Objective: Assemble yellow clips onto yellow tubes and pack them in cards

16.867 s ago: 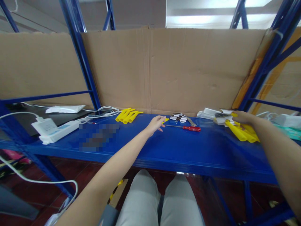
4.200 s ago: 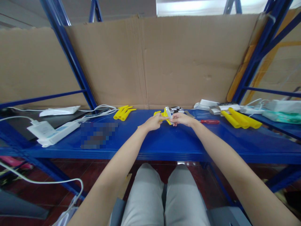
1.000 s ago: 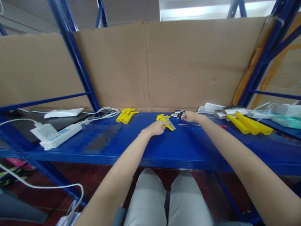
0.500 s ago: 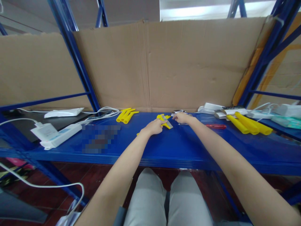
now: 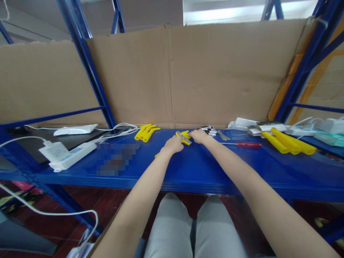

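The right hand (image 5: 198,136) has shifted from the black-and-white stack (image 5: 210,130) to beside the yellow plastic tool (image 5: 186,134), which the left hand (image 5: 174,144) grips over the blue shelf (image 5: 204,168), apparently enabling two-handed work; the right's hold is hidden.

Your left hand (image 5: 174,144), right hand (image 5: 199,136) and forearms (image 5: 146,186) are bare, and you wear plain, light grey trousers (image 5: 172,233) that cover your knees (image 5: 214,204).

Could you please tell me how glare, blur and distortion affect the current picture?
Head view: bright light glares at the top, with a faint sheen on the blue shelf; the left post leans outward, suggesting wide-angle distortion; the yellow piece in the left hand looks soft.
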`<state>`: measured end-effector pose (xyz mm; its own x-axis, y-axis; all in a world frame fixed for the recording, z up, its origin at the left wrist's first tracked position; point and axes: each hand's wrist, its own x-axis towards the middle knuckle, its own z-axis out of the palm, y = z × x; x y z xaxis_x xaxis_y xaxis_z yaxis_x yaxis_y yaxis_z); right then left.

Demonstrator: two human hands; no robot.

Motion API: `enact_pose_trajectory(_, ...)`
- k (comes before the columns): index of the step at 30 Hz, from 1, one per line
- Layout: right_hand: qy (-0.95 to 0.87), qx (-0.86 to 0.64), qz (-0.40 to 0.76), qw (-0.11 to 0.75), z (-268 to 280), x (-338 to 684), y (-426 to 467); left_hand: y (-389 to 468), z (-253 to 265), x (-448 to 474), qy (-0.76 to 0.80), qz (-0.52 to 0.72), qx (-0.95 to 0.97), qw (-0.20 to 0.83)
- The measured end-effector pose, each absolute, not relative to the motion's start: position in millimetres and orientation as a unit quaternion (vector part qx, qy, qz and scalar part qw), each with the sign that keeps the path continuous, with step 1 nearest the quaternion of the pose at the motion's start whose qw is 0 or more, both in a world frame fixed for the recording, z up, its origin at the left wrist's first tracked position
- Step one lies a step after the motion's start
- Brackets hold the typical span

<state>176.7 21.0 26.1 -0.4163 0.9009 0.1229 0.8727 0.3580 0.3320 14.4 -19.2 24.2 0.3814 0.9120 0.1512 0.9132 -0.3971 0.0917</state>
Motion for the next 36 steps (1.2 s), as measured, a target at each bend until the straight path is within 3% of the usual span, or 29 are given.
enact_pose_trajectory(25, 0.838, 0.467, 0.223, 0.173, 52, 150, 8, -36, 38, 16, -0.636, -0.098, -0.765, -0.015)
enact_pose_trajectory(30, 0.853, 0.469, 0.194, 0.122, 47, 149, 11, -36, 39, 16, -0.642, -0.106, -0.759, -0.018)
enact_pose_trajectory(36, 0.876, 0.47, 0.111, -0.017, 32, 167, 19, -35, 38, 15, -0.644, -0.113, -0.756, -0.022)
